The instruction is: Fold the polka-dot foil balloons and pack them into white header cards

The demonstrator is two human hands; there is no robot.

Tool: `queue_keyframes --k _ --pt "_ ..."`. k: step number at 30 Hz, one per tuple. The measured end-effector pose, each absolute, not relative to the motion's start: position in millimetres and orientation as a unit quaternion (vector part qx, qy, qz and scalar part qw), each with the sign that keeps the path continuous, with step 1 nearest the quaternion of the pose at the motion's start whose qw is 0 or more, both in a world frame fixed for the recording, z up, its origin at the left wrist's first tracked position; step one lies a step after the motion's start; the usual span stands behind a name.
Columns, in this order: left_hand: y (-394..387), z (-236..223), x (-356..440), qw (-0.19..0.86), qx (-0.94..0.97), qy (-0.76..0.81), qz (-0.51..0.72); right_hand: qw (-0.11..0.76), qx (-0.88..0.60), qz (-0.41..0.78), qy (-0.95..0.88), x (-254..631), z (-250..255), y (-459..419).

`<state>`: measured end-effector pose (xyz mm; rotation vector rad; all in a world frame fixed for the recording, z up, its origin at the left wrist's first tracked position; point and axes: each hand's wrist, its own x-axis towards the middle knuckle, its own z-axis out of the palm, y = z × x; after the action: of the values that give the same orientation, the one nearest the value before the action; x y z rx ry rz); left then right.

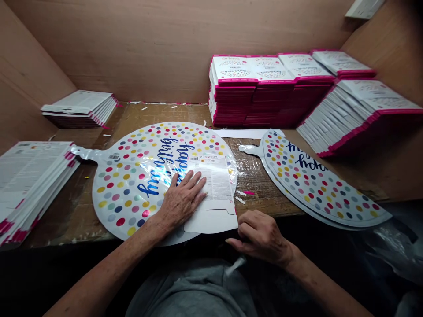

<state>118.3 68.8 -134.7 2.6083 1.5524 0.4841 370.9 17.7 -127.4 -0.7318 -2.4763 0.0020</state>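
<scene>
Silver round foil balloon [125, 193] with multicoloured polka dots and blue "happy birthday" lettering lies flat on a scuffed wooden table [76, 211], its tab pointing left. A white printed paper card [214, 189] sits over its right side, the lower flap reaching past the balloon's edge. The left hand [183, 198] lies spread flat, its fingertips [198, 180] pressing on the card. The right hand [261, 235] rests with fingers loosely curled just below the flap, pinching nothing that shows. Small paper scraps [240, 196] lie beside the balloon's right edge. A second dotted foil balloon [317, 180] lies further right. Stacks of white cards with magenta edges [271, 88] stand at the back, and more white stacks [29, 185] lie at the left, before pale plywood walls [115, 48].
</scene>
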Motion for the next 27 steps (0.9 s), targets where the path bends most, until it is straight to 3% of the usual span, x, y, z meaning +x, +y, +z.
queue_keyframes --k 2,8,12,17,21,24,27 --pt "69.0 -133.6 118.1 0.035 0.846 0.506 0.165 0.308 -0.276 -0.034 -0.910 368.1 -135.6 16.3" --pt "34.6 -129.5 106.7 0.051 0.846 0.446 0.287 0.293 -0.248 -0.073 -0.920 349.8 -150.2 26.7" --pt "8.2 -130.5 99.4 0.096 0.870 0.409 0.260 0.315 -0.229 -0.069 -0.918 350.3 -151.5 30.7" --pt "2.2 -129.3 104.1 0.112 0.855 0.436 0.259 0.358 -0.271 0.010 -0.893 343.3 -146.7 33.1" --pt "13.9 -127.2 117.6 0.081 0.819 0.498 0.273 0.342 -0.376 0.117 -0.853 330.2 -142.1 38.5" --pt "26.3 -133.9 127.0 0.014 0.759 0.597 0.259 0.322 -0.400 0.055 -0.856 331.4 -145.6 38.8" --pt "32.0 -144.2 132.0 -0.053 0.710 0.653 0.258 0.293 -0.323 -0.055 -0.898 347.3 -152.3 31.9"
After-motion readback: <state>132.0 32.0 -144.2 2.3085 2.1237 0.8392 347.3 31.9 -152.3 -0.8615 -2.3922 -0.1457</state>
